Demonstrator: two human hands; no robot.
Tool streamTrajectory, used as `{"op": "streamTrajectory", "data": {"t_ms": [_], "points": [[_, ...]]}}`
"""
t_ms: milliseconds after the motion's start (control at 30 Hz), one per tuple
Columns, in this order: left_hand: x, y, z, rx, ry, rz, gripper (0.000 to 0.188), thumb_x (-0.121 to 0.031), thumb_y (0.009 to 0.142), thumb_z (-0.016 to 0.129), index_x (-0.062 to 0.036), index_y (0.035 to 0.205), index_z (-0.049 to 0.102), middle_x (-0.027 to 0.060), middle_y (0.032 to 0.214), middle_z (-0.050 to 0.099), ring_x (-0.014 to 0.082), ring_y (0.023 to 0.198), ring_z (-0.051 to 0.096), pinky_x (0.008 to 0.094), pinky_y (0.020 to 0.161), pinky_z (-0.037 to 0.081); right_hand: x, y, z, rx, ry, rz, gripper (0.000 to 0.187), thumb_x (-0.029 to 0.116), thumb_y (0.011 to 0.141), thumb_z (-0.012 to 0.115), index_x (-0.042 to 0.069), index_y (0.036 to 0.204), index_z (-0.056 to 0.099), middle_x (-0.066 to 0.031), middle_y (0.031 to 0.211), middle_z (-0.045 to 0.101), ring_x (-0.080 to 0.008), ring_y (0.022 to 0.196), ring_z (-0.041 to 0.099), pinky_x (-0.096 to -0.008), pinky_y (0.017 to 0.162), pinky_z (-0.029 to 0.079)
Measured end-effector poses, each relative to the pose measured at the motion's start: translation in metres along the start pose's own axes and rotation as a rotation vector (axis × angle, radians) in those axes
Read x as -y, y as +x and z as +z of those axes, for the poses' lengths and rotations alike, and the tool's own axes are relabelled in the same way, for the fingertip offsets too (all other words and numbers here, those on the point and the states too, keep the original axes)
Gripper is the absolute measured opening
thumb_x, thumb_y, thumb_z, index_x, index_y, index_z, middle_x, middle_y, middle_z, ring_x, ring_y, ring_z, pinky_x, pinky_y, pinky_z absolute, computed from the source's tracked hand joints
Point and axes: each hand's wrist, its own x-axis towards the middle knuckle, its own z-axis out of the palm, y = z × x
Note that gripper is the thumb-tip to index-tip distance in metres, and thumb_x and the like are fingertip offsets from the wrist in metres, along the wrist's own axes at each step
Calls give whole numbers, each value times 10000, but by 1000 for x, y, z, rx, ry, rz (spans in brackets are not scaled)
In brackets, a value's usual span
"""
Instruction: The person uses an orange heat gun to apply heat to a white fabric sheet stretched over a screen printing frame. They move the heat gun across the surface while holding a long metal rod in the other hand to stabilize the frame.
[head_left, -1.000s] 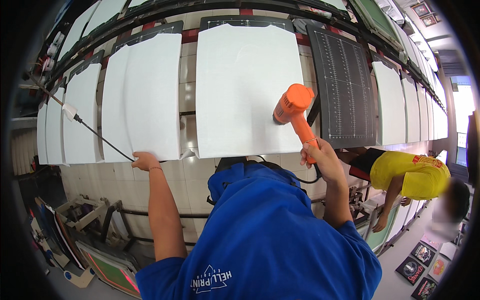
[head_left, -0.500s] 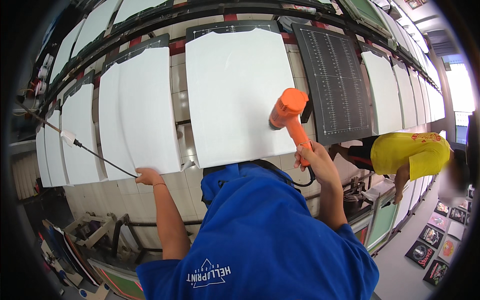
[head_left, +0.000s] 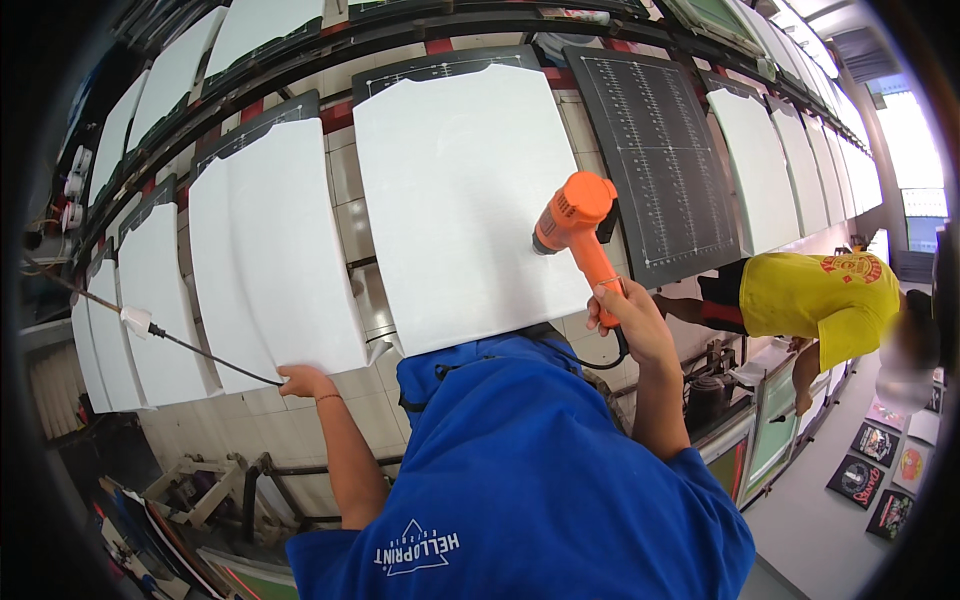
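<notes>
1. Head view: holding an orange heat gun [head_left: 583,225] at two o'clock, with right hand [head_left: 637,318] wrapped round its handle; pointing its nozzle over the central white T-shirt [head_left: 450,180] at twelve.
2. Pinching a black cable [head_left: 217,357] in the left hand [head_left: 308,383] at eight o'clock, by the hem of a neighbouring white T-shirt [head_left: 265,250].
3. Seemingly done: laying both shirts flat. Seemingly under way: heating the central one; cannot tell how much is left.

An orange heat gun [head_left: 586,225] is being held tilted over a flat white shirt [head_left: 450,190]. A black cord [head_left: 210,353] is being pinched.
</notes>
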Motion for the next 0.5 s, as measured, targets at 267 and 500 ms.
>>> {"op": "streamTrajectory", "data": {"t_ms": [267, 500], "points": [[-8, -9, -3, 25, -33, 2, 673, -446, 986, 406, 156, 1268, 305, 406, 1181, 495, 499, 1066, 570, 535, 910, 496, -10, -29, -16, -89, -10, 31, 277, 265, 943, 606, 11, 1032, 543, -33, 775, 603, -121, 672, 628, -235, 558, 462], [-10, -9, -2, 25, -55, 2, 669, -435, 986, 415, 156, 1277, 300, 411, 1205, 481, 491, 1083, 566, 525, 920, 495, -15, -32, -15, -100, 33, 25, 287, 276, 946, 606, 9, 1033, 546, -35, 781, 604, -121, 672, 627, -235, 562, 460]]}}
